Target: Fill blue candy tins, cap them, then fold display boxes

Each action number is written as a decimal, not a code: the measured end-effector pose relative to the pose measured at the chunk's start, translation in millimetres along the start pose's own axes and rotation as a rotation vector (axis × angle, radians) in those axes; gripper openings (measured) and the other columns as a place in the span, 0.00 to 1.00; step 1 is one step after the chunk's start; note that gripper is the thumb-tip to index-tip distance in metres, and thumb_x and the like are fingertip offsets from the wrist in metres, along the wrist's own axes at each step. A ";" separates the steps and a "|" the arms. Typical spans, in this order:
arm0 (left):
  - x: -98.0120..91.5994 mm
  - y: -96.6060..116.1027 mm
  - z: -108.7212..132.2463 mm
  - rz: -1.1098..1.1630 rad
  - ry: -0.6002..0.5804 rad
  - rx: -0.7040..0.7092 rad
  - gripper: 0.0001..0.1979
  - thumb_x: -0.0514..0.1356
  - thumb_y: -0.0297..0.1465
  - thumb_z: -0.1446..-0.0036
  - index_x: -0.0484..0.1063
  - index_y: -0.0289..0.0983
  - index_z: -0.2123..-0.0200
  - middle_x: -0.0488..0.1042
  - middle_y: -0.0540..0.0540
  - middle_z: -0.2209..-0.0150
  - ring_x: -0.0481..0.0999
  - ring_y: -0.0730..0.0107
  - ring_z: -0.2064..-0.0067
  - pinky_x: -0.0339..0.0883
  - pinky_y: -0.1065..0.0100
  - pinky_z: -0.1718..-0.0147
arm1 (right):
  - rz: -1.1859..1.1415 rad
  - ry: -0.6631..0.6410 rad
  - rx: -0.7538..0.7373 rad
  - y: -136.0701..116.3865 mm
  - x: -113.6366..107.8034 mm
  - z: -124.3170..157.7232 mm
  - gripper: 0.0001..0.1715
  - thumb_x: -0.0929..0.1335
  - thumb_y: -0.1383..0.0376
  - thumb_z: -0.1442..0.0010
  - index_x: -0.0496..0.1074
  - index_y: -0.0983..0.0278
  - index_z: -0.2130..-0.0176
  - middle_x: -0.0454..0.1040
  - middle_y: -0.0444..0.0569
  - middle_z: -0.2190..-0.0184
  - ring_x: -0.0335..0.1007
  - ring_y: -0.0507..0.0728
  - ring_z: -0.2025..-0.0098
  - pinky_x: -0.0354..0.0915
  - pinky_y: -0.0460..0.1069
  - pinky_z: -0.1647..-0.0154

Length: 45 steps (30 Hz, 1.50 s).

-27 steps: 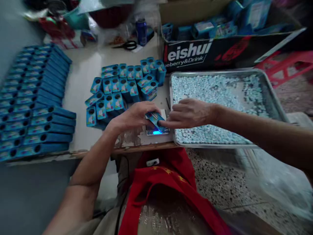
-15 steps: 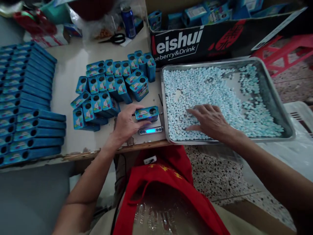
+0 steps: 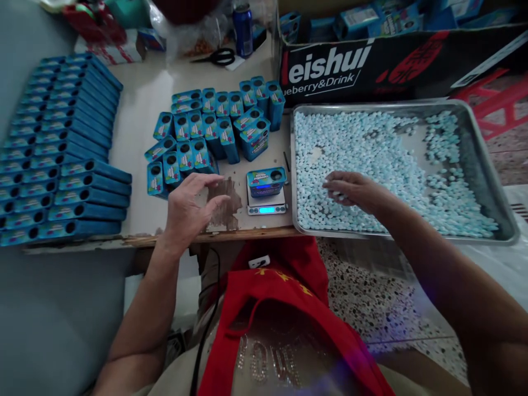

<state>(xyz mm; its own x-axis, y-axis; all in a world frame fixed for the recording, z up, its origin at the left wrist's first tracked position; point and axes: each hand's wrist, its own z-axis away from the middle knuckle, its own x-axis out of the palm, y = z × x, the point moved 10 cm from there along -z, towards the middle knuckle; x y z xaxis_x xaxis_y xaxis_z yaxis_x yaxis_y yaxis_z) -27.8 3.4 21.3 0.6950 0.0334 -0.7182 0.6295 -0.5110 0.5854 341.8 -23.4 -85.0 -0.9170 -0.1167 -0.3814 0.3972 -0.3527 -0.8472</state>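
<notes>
1. One pale table (image 3: 142, 104); worn bare patch near its front edge.
2. One black carton (image 3: 367, 69), white lettering; several blue boxes inside, overlapping, full count not possible.
3. One metal tray (image 3: 489, 159), just below the carton; holds a spread of pieces too many to count.
4. One block of stacked boxes (image 3: 74, 126) at the table's left; two columns, well over twenty boxes, exact number hidden by overlap.
5. One loose cluster of boxes (image 3: 210, 129), about twenty, mid-table; most upright, some tilted.
6. Two hands; left hand (image 3: 188, 206) holds nothing, thumb and fingers spread apart, near the scale's left side; right hand (image 3: 355, 192) over the tray, fingers bent together, pale pieces visible at the fingertips; whether these are gripped cannot be told.
7. One small scale (image 3: 266, 201), between left hand and tray; display lit blue, digits unreadable.
8. One box (image 3: 266, 177) on the scale's plate, untouched by either hand; blue, pale lettering, dark round spot near the right end of its upper face.
9. Pieces (image 3: 350, 137): small, rounded, pale blue to white.
</notes>
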 end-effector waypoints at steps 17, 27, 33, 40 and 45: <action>16.8 -32.1 17.9 0.168 0.024 -0.042 0.19 0.74 0.30 0.40 0.79 0.42 0.46 0.81 0.46 0.52 0.83 0.62 0.53 0.80 0.59 0.48 | -0.583 0.015 -0.060 -56.3 44.3 -16.5 0.26 0.66 0.36 0.30 0.72 0.54 0.55 0.65 0.41 0.72 0.50 0.49 0.78 0.46 0.47 0.78; 11.0 -60.7 42.2 0.261 0.071 -0.156 0.17 0.72 0.35 0.39 0.79 0.41 0.48 0.82 0.44 0.50 0.84 0.61 0.54 0.82 0.56 0.47 | -0.217 0.293 -0.126 -111.1 49.5 -22.4 0.44 0.45 0.32 0.28 0.72 0.54 0.53 0.59 0.45 0.72 0.59 0.57 0.73 0.56 0.51 0.75; 33.5 -30.3 22.4 0.277 0.103 -0.088 0.26 0.74 0.32 0.40 0.74 0.41 0.40 0.81 0.43 0.46 0.82 0.56 0.46 0.78 0.54 0.42 | -0.057 0.304 -0.203 -108.9 35.0 -19.9 0.40 0.52 0.32 0.27 0.75 0.55 0.52 0.66 0.48 0.71 0.64 0.58 0.72 0.60 0.52 0.74; 104.3 -2.0 -10.5 0.338 -0.005 -0.047 0.29 0.74 0.37 0.38 0.72 0.40 0.38 0.81 0.40 0.44 0.82 0.53 0.44 0.77 0.54 0.43 | 0.418 0.472 -0.266 -88.9 17.0 9.2 0.23 0.70 0.43 0.34 0.82 0.57 0.57 0.80 0.57 0.44 0.71 0.70 0.36 0.68 0.66 0.38; 95.3 53.1 -31.6 0.246 -0.017 0.219 0.14 0.65 0.30 0.31 0.78 0.46 0.45 0.82 0.45 0.46 0.81 0.54 0.42 0.70 0.47 0.35 | -0.309 0.443 -0.225 -54.9 37.7 14.3 0.27 0.60 0.44 0.26 0.77 0.56 0.45 0.80 0.55 0.40 0.76 0.63 0.37 0.72 0.62 0.37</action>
<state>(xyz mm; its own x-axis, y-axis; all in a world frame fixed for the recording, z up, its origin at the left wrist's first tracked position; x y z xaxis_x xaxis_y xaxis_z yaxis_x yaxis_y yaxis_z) 82.9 6.6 -4.2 0.8101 -0.1272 -0.5724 0.3523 -0.6748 0.6485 284.9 -21.7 -47.6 -0.9085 0.3764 -0.1814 0.1560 -0.0973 -0.9830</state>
